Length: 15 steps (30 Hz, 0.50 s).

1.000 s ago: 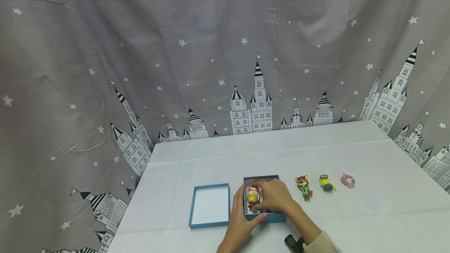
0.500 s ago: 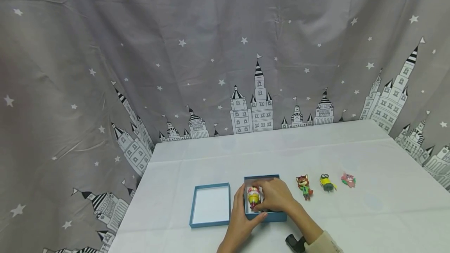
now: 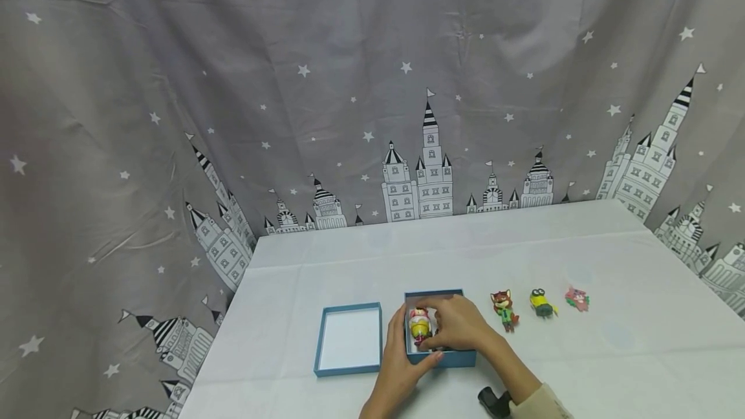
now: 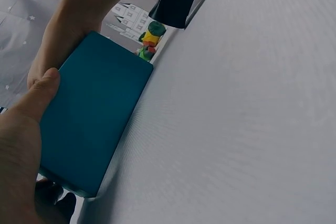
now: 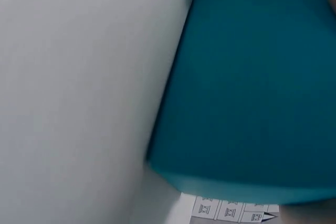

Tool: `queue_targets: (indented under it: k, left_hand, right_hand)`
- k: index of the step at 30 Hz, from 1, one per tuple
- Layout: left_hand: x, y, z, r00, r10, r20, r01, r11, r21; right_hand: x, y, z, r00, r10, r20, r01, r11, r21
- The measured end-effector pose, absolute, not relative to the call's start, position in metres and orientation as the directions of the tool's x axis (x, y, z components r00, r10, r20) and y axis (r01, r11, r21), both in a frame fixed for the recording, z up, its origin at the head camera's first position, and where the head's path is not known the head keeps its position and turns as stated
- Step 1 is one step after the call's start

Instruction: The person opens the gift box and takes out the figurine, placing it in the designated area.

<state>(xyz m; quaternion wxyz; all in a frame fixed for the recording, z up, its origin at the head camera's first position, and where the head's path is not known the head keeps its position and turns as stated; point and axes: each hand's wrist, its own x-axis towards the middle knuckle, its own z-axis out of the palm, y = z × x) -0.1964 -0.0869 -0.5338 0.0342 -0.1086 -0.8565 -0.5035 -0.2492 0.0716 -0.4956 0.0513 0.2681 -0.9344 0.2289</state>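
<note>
A blue box point(image 3: 456, 360) stands on the white table, its top uncovered. In it lies a small figurine point(image 3: 420, 328) with a yellow body and a pink-and-white head. My left hand point(image 3: 398, 367) grips the box's near left corner, fingers along the left side and thumb at the front wall. In the left wrist view the thumb point(image 4: 46, 90) lies against the blue wall. My right hand point(image 3: 460, 323) reaches in over the rim and pinches the figurine between thumb and fingers. Other contents of the box are mostly hidden under this hand. The right wrist view is filled by the box wall point(image 5: 252, 87).
To the left lies the blue-rimmed lid point(image 3: 350, 340), white inside up. Right of the box lie a fox figurine point(image 3: 504, 310), a yellow Minion figurine point(image 3: 542, 303) and a pink figurine point(image 3: 577, 299). A grey castle-print curtain point(image 3: 326, 115) hangs behind the table.
Both hands keep nearly the same place at the box. The right wrist has shifted slightly to the right. The figurines and the lid lie as before.
</note>
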Motion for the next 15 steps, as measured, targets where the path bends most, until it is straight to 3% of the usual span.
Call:
queue_targets:
  k: [7,15]
  left_hand:
    - [-0.196,-0.087,-0.534,-0.972,0.152,0.178,0.229,0.467,0.854]
    - [-0.196,-0.087,-0.533,-0.971,0.146,0.188,0.236,0.486,0.842]
  right_hand:
    - [-0.251,0.081,-0.487,-0.843,-0.508,0.179,-0.499,0.611,-0.615]
    - [-0.244,0.1,-0.461,-0.862,-0.423,0.279,-0.497,0.596,-0.631]
